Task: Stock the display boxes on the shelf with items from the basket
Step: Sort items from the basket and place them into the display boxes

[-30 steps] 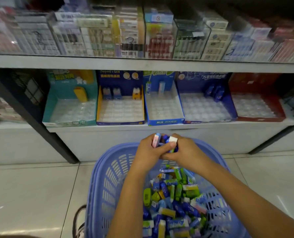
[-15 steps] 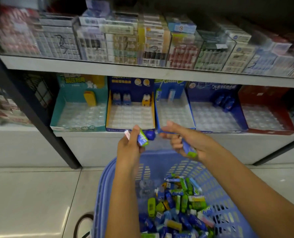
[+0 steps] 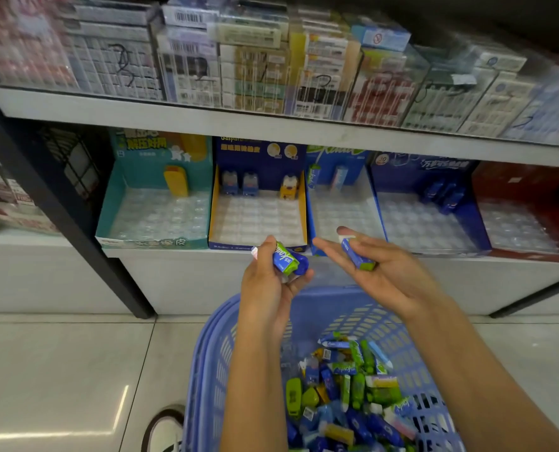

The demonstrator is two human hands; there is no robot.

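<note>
A pale tiled floor (image 3: 59, 370) runs under a white lower shelf (image 3: 180, 254); an upper shelf (image 3: 173, 117) carries rows of clear-fronted cartons (image 3: 255, 70), partly blurred; a black post (image 3: 59, 203) slants down at the left. Five display boxes stand side by side on the lower shelf, each lined with a clear dimpled tray: a teal box (image 3: 108, 220) with one yellow item upright at its back; a yellow-edged box (image 3: 258, 151) with three small items at the back; a blue box (image 3: 346, 161) with two; a dark blue box (image 3: 434, 164) with a few dark ones; a red box (image 3: 516, 181) at the far right. A blue basket (image 3: 206, 353) stands in front, a heap of small packs (image 3: 346, 386) inside it; a shoe (image 3: 164, 429) shows at its left. Both hands are raised over the basket's far rim, apart; the left hand (image 3: 268, 285) grips green and blue packs (image 3: 288, 261) in curled fingers; the right hand (image 3: 379, 272), palm up, pinches a blue pack (image 3: 358, 257) between thumb and nearly straight fingers, covering the blue box's front edge.
</note>
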